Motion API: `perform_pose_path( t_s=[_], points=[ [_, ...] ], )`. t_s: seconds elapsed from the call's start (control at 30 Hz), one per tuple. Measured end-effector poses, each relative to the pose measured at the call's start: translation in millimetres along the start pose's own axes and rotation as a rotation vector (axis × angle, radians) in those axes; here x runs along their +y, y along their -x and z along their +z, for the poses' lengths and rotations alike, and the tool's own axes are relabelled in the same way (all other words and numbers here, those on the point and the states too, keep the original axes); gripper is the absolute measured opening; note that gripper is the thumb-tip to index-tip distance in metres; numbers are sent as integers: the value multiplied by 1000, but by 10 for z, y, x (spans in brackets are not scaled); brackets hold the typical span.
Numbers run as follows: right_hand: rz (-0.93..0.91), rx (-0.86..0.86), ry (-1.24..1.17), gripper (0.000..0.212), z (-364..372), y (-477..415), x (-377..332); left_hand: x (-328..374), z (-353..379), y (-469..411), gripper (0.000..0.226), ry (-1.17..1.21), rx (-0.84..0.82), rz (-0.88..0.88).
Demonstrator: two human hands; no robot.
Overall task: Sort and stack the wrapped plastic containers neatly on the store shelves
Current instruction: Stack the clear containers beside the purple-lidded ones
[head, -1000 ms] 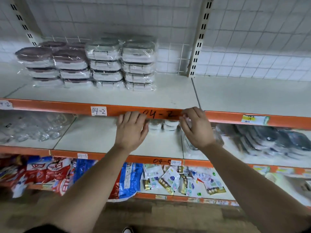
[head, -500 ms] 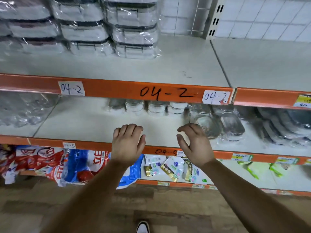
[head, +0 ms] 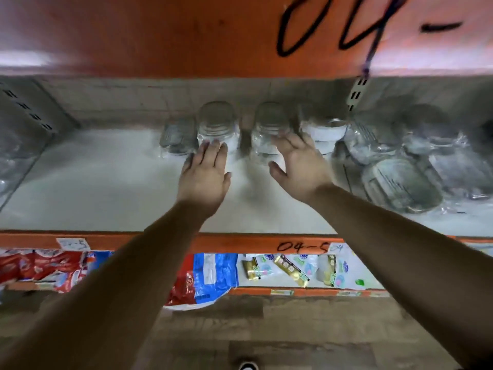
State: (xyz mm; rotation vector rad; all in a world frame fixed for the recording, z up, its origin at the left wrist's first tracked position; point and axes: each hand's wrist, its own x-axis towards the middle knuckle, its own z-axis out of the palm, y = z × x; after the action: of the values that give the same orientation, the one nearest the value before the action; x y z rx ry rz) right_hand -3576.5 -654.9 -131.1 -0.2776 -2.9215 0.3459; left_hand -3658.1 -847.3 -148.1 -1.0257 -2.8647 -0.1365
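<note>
Both hands empty, fingers straight and spread. Left hand [head: 204,177] points at the foot of one wrapped round container [head: 217,124], right hand [head: 301,166] at its neighbour [head: 269,121]. Both stand upright at the back of the middle shelf [head: 106,182], dead ahead, a gap between them. Contact unclear through blur. Right hand looks a shade nearer.

Store shelving: a white shelf [head: 106,182] with a big orange front strip [head: 160,36] above it, "04-" scrawled on it in black marker. The lower strip [head: 240,243] reads "04-5". Behind are a grey back panel [head: 133,102] and a slotted upright [head: 356,94]. One level down lie red and blue bags [head: 210,276] and small sachets [head: 288,265]. The floor [head: 266,329] is brown wood-look planks.
</note>
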Motion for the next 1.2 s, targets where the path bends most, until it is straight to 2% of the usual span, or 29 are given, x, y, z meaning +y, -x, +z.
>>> perform_pose_path(
  t_s=[0.17,0.33,0.43,0.63,0.73,0.83,1.0,1.2],
  points=[
    [83,29,89,55,63,-429,-138,41,105,-473,64,24,55,-70],
    [189,-75,113,66,203,-630,-140,9,170,-728,69,36,-12,-140],
    [213,-125,126,65,259,-678,-114,1,194,-826,60,113,-14,-207],
    [280,-93,108,64,264,-738,-188,7,147,-924,43,114,91,-228],
    [288,-62,135,62,246,-727,-249,28,114,-791,42,89,97,-224],
    [274,-31,56,54,245,-595,-288,10,101,-565,44,63,128,-210],
    [162,46,-88,36,188,-148,-295,-3,-23,-94,42,170,196,-196],
    [121,95,-222,44,-111,613,-337,118,-213,623,46,261,254,-174]
  ],
)
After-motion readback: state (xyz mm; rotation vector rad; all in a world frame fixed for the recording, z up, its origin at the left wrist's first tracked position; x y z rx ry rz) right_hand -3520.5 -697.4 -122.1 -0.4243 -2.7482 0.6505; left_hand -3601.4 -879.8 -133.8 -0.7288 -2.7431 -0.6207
